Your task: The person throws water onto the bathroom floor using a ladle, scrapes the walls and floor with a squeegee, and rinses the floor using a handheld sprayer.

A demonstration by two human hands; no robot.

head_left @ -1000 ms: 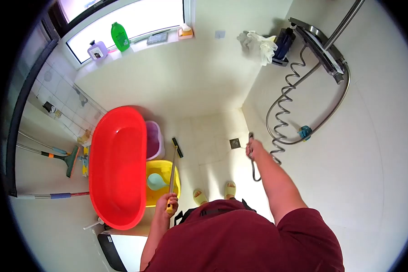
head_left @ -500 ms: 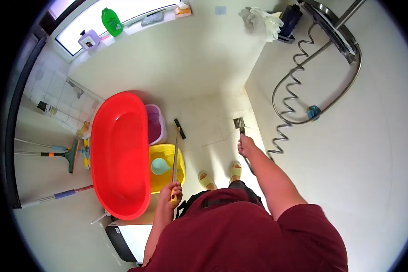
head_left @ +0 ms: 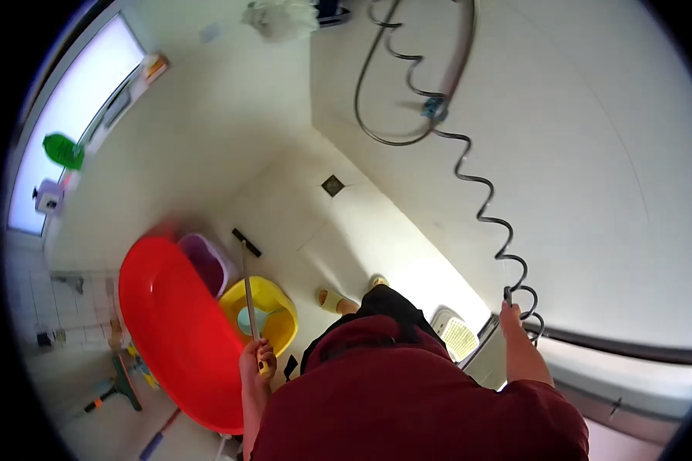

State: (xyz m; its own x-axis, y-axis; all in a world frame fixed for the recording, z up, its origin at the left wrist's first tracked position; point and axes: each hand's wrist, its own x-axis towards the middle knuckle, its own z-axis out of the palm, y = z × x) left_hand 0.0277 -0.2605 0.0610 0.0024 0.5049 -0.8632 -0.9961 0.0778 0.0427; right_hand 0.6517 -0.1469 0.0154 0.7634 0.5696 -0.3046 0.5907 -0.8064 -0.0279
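My left hand (head_left: pixel 258 359) is wrapped round the yellow-ended handle of a long brush (head_left: pixel 247 292), whose dark head rests on the floor beside the purple bin. On the right, my right hand (head_left: pixel 510 313) is closed on a small metal sprayer (head_left: pixel 507 295). A coiled hose (head_left: pixel 487 206) stretches up from near that hand along the wall. The square floor drain (head_left: pixel 332 186) lies up and left of my right hand.
A red tub (head_left: pixel 178 330), a purple bin (head_left: pixel 206 264) and a yellow basin (head_left: pixel 275 313) with a light blue dipper stand at left. A white slotted basket (head_left: pixel 458 338) is near my feet. Bottles line the window sill. A squeegee (head_left: pixel 123 383) leans at lower left.
The view has turned toward the right. My right hand has swung with the sprayer from near the drain out to the right, stretching the coiled hose. My left hand still grips the brush.
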